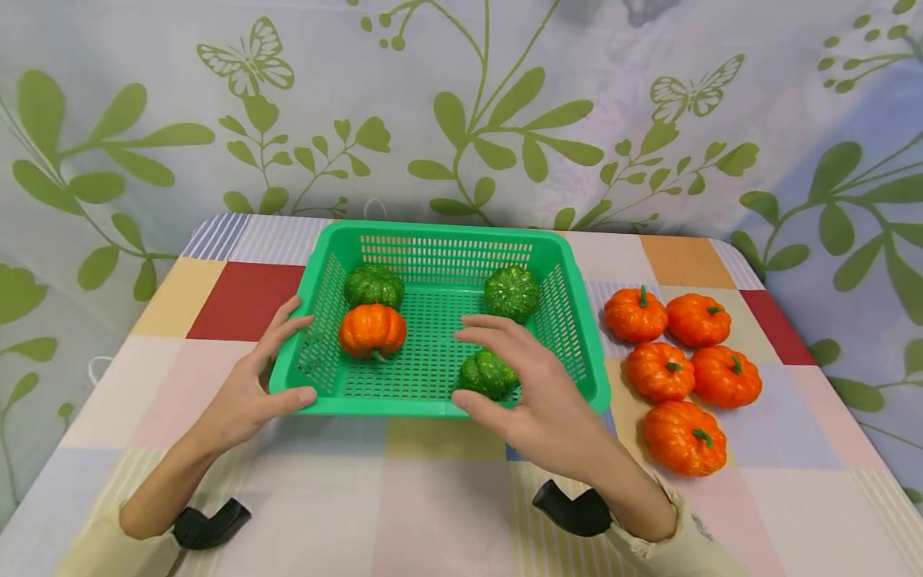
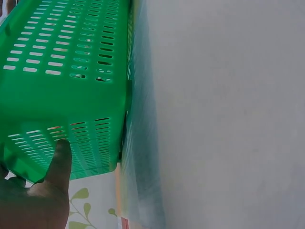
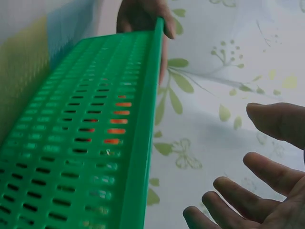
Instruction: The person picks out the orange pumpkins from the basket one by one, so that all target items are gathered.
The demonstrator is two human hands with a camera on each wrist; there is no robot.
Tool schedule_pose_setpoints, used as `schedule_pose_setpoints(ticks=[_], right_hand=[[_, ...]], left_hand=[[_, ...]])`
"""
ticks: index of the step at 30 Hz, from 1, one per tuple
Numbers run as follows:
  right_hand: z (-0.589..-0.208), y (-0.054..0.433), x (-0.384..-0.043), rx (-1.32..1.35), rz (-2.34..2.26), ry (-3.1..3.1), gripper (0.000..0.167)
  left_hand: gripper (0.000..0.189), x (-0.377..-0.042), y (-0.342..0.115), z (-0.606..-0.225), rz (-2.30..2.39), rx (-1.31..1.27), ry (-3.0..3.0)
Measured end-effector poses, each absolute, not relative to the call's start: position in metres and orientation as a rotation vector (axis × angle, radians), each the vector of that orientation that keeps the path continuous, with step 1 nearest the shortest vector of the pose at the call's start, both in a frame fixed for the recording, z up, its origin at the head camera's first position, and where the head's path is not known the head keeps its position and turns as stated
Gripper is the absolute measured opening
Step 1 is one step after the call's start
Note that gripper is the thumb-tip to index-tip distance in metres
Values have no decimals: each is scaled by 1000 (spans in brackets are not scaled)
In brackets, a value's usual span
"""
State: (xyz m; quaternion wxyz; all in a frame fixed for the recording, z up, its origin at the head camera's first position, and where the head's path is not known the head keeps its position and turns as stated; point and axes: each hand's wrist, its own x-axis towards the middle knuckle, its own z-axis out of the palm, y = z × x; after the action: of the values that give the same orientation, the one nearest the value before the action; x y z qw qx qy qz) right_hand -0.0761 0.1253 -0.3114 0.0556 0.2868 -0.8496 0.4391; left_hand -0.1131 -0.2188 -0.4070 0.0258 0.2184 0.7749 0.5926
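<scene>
A green plastic basket (image 1: 440, 407) lies on the table with three small green pumpkins (image 1: 512, 293) and one orange pumpkin (image 1: 372, 330) inside. My left hand (image 1: 248, 385) holds the basket's front left corner, its thumb at the front rim; in the left wrist view one finger (image 2: 61, 162) lies along the perforated wall. Over the basket's front right part hovers my right hand (image 1: 541, 393), fingers spread and thumb apart, nothing held. Below it a green pumpkin (image 1: 485, 373) is partly hidden. In the right wrist view those fingers (image 3: 264, 174) stand apart from the rim.
Several orange pumpkins (image 1: 683, 437) stand in a cluster on the table to the right of the basket. A patchwork tablecloth (image 1: 433, 497) covers the table. Behind its far edge hangs a curtain (image 1: 404, 96) printed with leaves and butterflies.
</scene>
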Motion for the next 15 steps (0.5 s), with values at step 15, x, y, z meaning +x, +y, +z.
schedule_pose_setpoints(ticks=[15], right_hand=[[-306,71,-113,1083,1190,-2737,50]], left_hand=[[77,-113,-219,-407,1835,656,2403]])
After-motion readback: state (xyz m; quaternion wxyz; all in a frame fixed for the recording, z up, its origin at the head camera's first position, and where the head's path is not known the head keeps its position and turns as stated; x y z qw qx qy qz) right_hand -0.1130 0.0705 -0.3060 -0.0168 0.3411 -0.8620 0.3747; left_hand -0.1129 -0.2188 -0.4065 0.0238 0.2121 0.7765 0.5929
